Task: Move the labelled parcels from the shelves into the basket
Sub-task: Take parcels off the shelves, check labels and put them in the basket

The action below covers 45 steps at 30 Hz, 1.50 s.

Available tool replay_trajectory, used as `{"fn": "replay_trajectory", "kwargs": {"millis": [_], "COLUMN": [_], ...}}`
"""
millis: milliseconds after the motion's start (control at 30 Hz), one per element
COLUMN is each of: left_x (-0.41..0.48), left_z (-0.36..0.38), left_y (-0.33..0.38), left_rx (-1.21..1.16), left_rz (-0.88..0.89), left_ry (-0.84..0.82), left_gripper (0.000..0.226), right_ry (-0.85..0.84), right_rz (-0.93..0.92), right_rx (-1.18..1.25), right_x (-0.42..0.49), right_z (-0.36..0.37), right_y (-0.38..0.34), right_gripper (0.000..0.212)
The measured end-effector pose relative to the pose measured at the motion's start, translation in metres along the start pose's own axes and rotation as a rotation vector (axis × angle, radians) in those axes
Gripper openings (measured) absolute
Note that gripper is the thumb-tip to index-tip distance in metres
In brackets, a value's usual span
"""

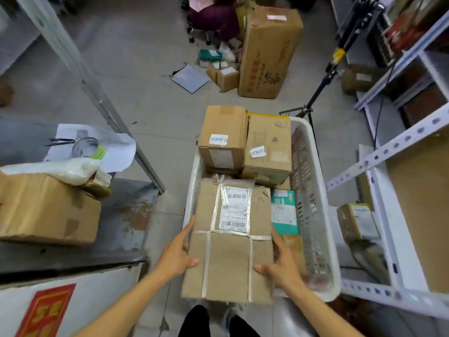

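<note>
Parcel [230, 254] between half-curled left hand [178, 257], right hand [283, 267]

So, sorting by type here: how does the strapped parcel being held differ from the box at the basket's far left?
The strapped parcel is broad and flat; the far-left box is smaller and blockier. White straps cross the strapped parcel; the far-left box has none. The left hand and right hand hold the strapped parcel; no hand touches the far-left box. Both are labelled brown cardboard.
</note>
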State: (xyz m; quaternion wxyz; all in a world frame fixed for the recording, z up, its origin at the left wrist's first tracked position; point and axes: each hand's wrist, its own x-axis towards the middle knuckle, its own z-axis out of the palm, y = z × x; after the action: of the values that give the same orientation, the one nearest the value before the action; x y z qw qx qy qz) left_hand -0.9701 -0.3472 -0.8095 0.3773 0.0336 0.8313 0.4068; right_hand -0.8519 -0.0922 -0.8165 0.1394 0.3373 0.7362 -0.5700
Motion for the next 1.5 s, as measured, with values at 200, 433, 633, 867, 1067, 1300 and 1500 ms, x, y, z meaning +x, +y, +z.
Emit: {"fn": "replay_trajectory", "kwargs": {"millis": [200, 433, 633, 867, 1067, 1300, 1500], "left_x": [0.013, 0.043, 0.049, 0.074, 0.092, 0.105, 0.086], "left_z": [0.002, 0.01, 0.044, 0.06, 0.062, 0.03, 0.005], "left_y": [0.017, 0.03, 0.014, 0.007, 0.022, 0.049, 0.074], "left_rx": [0.078, 0.236, 0.55, 0.776, 0.949, 0.97, 0.931], "left_rz": [0.033, 0.06, 0.204, 0.053, -0.017, -0.001, 0.09], "left_ry": [0.003, 0.061, -0.107, -0.201, -0.291, -0.436, -0.333], "left_gripper": [0.107, 0.081, 0.083, 0.078, 0.071, 0.04, 0.042], "right_ry": [0.017, 0.027, 0.011, -0.032, 0.0, -0.033, -0.078], "right_rz": [0.034, 0.111, 0.124, 0.121, 0.133, 0.129, 0.159], "right_rx": [-0.001, -0.011, -0.06, -0.165, -0.233, -0.257, -0.405], "right_x": [0.018, 0.066, 0.083, 0.101, 0.103, 0.08, 0.064], "right_z": [-0.008, -0.009, 0.013, 0.018, 0.026, 0.022, -0.005], "right_y": [-0.007, -0.033, -0.017, -0.004, 0.002, -0.018, -0.053], "right_gripper": [0.105, 0.102, 0.097, 0.104, 0.108, 0.082, 0.057]}}
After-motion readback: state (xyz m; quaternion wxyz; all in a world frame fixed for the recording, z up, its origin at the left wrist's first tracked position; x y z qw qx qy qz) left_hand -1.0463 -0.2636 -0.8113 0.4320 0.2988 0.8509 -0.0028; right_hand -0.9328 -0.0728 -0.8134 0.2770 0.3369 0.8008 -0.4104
